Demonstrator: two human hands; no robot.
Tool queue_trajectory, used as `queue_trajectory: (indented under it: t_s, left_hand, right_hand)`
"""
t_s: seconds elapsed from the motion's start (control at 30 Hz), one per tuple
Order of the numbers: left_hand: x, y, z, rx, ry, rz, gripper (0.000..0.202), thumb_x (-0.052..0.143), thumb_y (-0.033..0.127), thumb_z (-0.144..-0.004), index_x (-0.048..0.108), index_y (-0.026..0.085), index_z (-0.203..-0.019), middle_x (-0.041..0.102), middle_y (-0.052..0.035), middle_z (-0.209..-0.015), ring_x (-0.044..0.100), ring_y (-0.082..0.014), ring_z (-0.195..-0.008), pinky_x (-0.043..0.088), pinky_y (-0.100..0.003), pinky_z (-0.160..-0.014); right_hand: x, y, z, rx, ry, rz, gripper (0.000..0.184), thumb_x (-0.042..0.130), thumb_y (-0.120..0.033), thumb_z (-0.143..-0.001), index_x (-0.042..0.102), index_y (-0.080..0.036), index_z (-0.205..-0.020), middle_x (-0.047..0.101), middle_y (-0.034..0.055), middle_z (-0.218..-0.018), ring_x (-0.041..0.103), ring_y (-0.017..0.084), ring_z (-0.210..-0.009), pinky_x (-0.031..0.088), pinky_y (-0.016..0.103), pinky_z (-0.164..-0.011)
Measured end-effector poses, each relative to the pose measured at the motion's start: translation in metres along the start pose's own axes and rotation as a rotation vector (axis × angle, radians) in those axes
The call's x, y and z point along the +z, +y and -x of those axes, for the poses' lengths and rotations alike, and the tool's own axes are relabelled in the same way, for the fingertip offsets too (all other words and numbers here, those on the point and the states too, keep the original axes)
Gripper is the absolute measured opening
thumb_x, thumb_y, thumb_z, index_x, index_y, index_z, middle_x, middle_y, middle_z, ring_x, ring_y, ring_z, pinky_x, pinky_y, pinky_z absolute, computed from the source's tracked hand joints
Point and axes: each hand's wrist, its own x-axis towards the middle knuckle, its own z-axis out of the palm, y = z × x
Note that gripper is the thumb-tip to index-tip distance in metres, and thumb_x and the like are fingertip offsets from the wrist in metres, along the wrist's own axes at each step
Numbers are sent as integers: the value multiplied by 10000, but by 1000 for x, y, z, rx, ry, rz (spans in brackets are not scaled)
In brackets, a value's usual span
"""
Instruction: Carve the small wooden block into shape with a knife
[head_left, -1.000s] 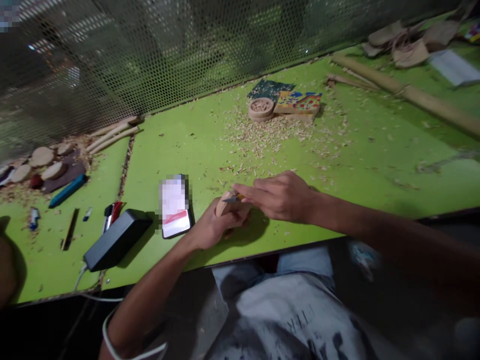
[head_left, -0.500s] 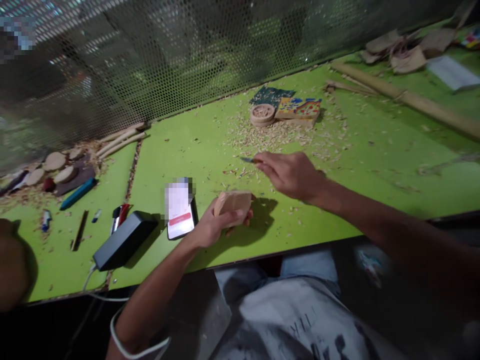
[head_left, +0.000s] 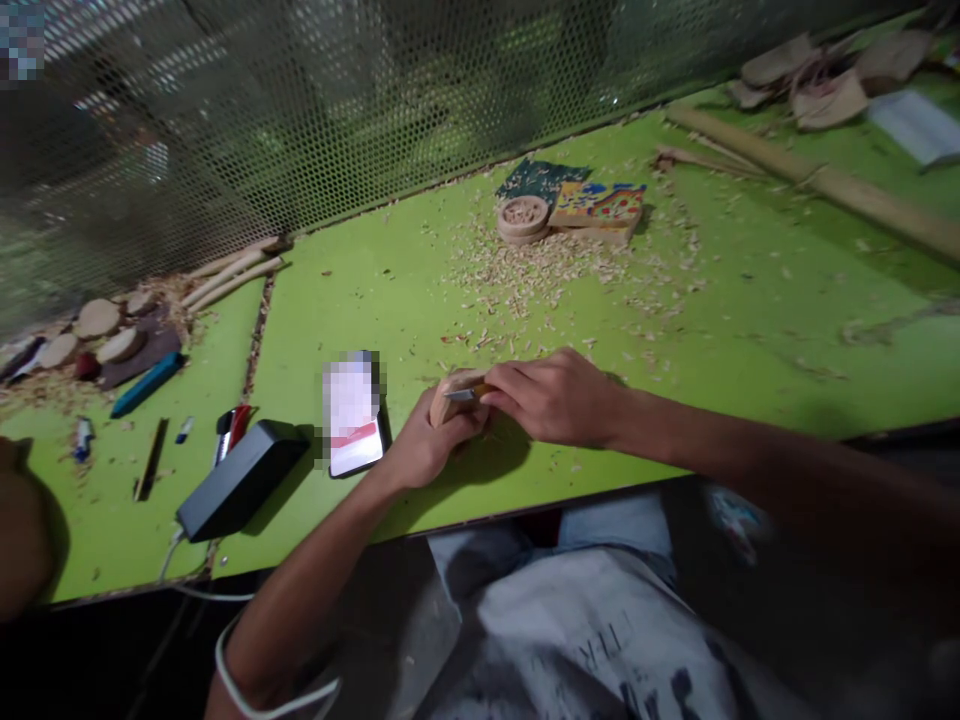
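Observation:
A pale wooden block (head_left: 444, 401) is gripped in my left hand (head_left: 427, 440), just above the green table near its front edge. My right hand (head_left: 559, 398) is closed round the handle of a small carving knife (head_left: 463, 394). The blade points left and lies over the block's upper face; whether it bites into the wood I cannot tell. My right fingers hide part of the block and most of the handle. Beside my left hand lies a phone (head_left: 355, 415) with a lit screen.
Wood shavings (head_left: 525, 270) surround a round carved box (head_left: 523, 219) and a painted wooden block (head_left: 600, 205). A black power bank (head_left: 240, 480) with a white cable lies left. Wood slices (head_left: 99, 319) and a blue marker (head_left: 146, 384) sit farther left. A bamboo pole (head_left: 817, 180) lies right.
My right hand has come down and left, bringing the knife from above the table onto the block. My left hand has tilted the block slightly.

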Motion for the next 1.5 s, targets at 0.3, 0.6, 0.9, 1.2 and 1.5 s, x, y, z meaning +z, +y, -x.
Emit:
queue_trajectory:
  t_s: [0.3, 0.6, 0.9, 1.2, 1.5]
  left_hand:
    - [0, 1, -1, 79, 64, -239, 277, 666, 330, -887, 699, 193, -1127, 644, -30, -935, 557, -162, -820, 481, -298, -760]
    - [1, -3, 1, 105, 64, -258, 268, 630, 314, -897, 691, 183, -1123, 635, -27, -946, 540, -172, -845, 464, -314, -782]
    - [2, 15, 17, 109, -112, -70, 422, 718, 351, -892, 656, 171, -1268, 712, -67, -981, 654, -182, -836, 514, -305, -747]
    - [-5, 10, 5, 6, 69, -110, 485, 702, 412, -857, 654, 159, -1268, 675, -35, -879, 519, -115, -626, 382, -218, -522]
    - [-5, -1, -2, 154, 87, -333, 237, 635, 226, -838, 687, 178, -1065, 664, -30, -1017, 564, -175, -876, 472, -325, -847]
  right_hand:
    - [0, -1, 1, -22, -37, -2, 390, 335, -391, -1152, 654, -167, -1162, 786, 39, -865, 644, 125, -640, 232, 333, -569]
    - [-1, -8, 2, -12, -32, 11, 391, 337, -380, -1147, 667, -179, -1093, 760, 28, -830, 615, 118, -631, 218, 337, -572]
    - [-12, 75, 0, 500, 127, -4, 446, 313, -433, -1130, 671, -192, -1019, 570, -12, -633, 375, 130, -509, 227, 303, -557]
    - [-12, 32, -3, 261, 43, -210, 324, 345, -382, -1118, 587, -169, -1093, 642, 1, -732, 514, 137, -581, 320, 279, -590]
    - [-4, 7, 2, 25, -133, -116, 416, 243, -366, -1146, 592, -139, -1157, 742, 68, -800, 601, 159, -618, 264, 307, -589]
